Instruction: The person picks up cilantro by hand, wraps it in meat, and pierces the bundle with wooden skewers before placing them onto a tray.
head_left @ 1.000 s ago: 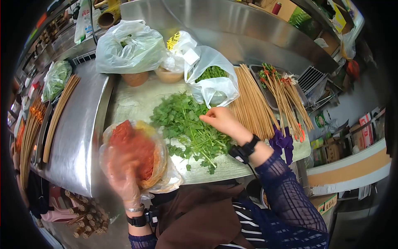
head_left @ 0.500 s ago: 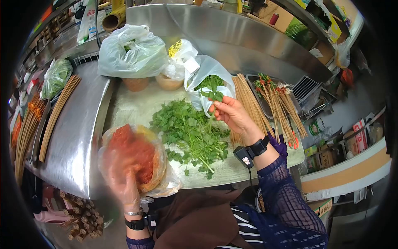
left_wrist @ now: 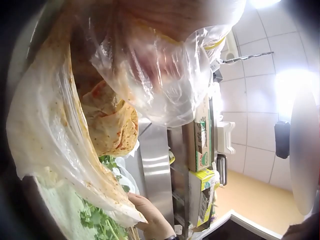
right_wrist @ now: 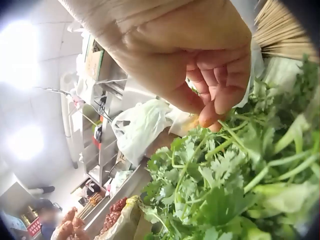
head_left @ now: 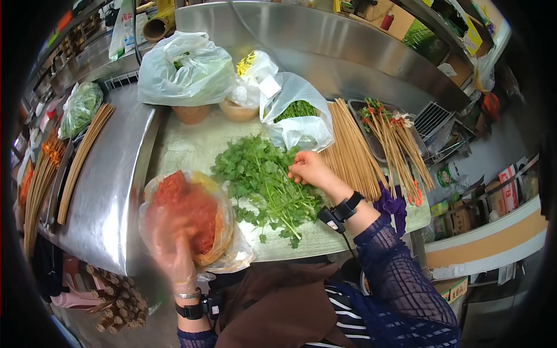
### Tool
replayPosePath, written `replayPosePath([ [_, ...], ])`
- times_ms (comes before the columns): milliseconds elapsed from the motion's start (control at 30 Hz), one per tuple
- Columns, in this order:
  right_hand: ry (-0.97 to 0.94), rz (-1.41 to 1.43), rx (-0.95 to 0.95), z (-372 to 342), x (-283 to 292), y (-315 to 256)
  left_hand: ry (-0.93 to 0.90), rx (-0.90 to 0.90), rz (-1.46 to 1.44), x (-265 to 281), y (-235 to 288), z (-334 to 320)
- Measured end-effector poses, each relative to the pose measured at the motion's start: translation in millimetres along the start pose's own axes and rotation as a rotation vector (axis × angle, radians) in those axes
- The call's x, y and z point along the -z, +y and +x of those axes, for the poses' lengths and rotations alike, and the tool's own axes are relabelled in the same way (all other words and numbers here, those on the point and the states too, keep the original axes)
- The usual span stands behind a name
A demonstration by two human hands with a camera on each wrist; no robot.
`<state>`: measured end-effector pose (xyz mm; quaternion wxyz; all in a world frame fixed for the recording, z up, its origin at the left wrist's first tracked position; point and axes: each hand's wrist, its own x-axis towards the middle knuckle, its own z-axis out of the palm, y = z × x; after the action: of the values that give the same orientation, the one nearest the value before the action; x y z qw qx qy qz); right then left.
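Observation:
Bright green cilantro (head_left: 264, 182) lies heaped on the board. At its right edge my right hand (head_left: 310, 169) has thumb and forefinger together, pinching a thin cilantro stem (right_wrist: 232, 135) in the right wrist view. To the left, red minced paste (head_left: 203, 211) fills a plastic-lined bowl (head_left: 221, 235). My left hand (head_left: 174, 246), in a clear plastic glove (left_wrist: 172, 95), lies over the paste's near left side. A blur covers its fingers in the head view, so their grip cannot be made out.
Behind the cilantro stand an open bag of greens (head_left: 299, 124) and a large white bag (head_left: 185, 69) on a tub. Wooden skewers (head_left: 351, 151) lie at the right, beside a tray (head_left: 377, 136) with loaded skewers. A purple cloth (head_left: 391, 206) hangs near the board's right edge.
My right hand rose from the heap with a leafy cilantro sprig, then came back down to the heap's right edge. The left hand has stayed over the paste.

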<state>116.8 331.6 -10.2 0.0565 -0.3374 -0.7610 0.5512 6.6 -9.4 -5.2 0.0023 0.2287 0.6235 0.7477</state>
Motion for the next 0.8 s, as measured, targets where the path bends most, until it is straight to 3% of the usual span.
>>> replayPosePath([
  [33, 0.016, 0.013, -0.021, -1, -4, 0, -0.003, -0.005, 0.015, 1, 0, 0],
  [133, 0.214, -0.187, 0.41, -9, -14, -5, -0.006, 0.004, 0.034, 3, -3, -2],
  [167, 0.251, -0.371, 0.508, -18, -12, -14, -0.002, 0.01, 0.023, 1, -2, -1],
  [400, 0.103, -0.638, 0.63, -18, -10, -19, 0.012, 0.097, -0.07, -6, 13, -3],
  [500, 0.041, -0.663, 0.641, -18, -9, -20, 0.012, 0.05, -0.031, -3, 5, -2],
  [633, 0.256, -0.594, 0.861, -11, -5, -27, 0.02, 0.058, -0.049, -1, 1, -1],
  [733, 0.268, -0.248, 0.598, -19, 9, -50, 0.019, 0.057, -0.04, -1, 1, -3],
  [767, 0.173, 0.055, 0.519, -19, 11, -53, 0.022, 0.058, -0.035, -2, 2, -3],
  [800, 0.088, 0.159, 0.429, -21, 15, -56, 0.026, 0.056, -0.031, -3, 3, -2],
])
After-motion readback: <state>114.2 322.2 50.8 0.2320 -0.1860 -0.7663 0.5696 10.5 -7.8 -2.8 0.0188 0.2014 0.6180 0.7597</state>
